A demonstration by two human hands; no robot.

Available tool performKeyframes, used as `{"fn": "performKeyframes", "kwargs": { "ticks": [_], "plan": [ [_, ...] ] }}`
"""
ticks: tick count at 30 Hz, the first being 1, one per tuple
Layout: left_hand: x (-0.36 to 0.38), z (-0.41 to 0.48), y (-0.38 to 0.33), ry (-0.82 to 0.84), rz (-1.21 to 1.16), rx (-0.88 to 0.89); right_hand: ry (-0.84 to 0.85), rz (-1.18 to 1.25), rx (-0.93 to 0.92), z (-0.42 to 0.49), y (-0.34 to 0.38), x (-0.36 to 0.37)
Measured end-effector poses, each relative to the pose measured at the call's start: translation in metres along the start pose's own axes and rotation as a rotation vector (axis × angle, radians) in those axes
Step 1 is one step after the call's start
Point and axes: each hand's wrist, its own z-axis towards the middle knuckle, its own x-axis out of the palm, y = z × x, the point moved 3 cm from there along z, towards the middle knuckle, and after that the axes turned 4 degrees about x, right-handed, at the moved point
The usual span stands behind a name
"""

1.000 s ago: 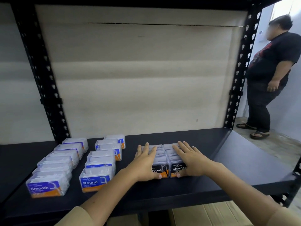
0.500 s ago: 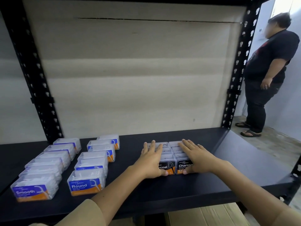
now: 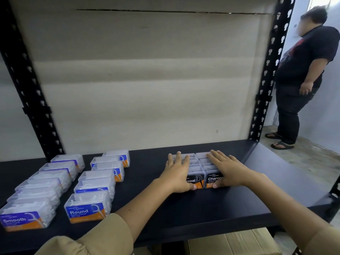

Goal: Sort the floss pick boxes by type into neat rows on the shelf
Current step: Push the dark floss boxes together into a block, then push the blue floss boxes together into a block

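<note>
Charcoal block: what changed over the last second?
The left hand and right hand, flat on the Charcoal boxes, appear to have slid the block slightly right and toward the back of the shelf. Nothing was taken hold of or let go. The Smooth row and Round row stayed put; only the camera shifted.

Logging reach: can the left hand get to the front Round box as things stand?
Probably yes: the left hand lies flat on the Charcoal boxes, holding nothing, and only bare shelf separates it from the front Round box.
</note>
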Motion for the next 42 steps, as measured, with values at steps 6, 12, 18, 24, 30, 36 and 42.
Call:
{"fn": "performKeyframes", "kwargs": {
  "ticks": [6,12,18,24,30,36,42],
  "plan": [
    [0.001,0.006,-0.002,0.001,0.013,0.003,0.006,-0.002,0.009,0.002,-0.004,-0.001],
    [-0.002,0.005,-0.002,0.003,0.085,0.003,0.021,-0.011,0.019,0.001,-0.004,-0.001],
    [-0.009,-0.008,0.003,0.008,0.077,0.033,0.027,0.001,0.079,-0.006,0.004,-0.005],
    [-0.022,-0.048,0.032,-0.076,0.049,0.047,-0.082,0.067,0.006,-0.016,0.043,-0.019],
    [-0.032,-0.104,0.08,-0.144,0.017,-0.067,-0.158,0.127,-0.137,-0.016,0.113,-0.026],
    [-0.035,-0.154,0.126,-0.176,0.042,-0.152,-0.197,0.195,-0.27,-0.005,0.184,-0.021],
    [-0.029,-0.182,0.159,-0.164,0.082,-0.208,-0.206,0.3,-0.367,0.015,0.245,-0.018]
  ]
}}
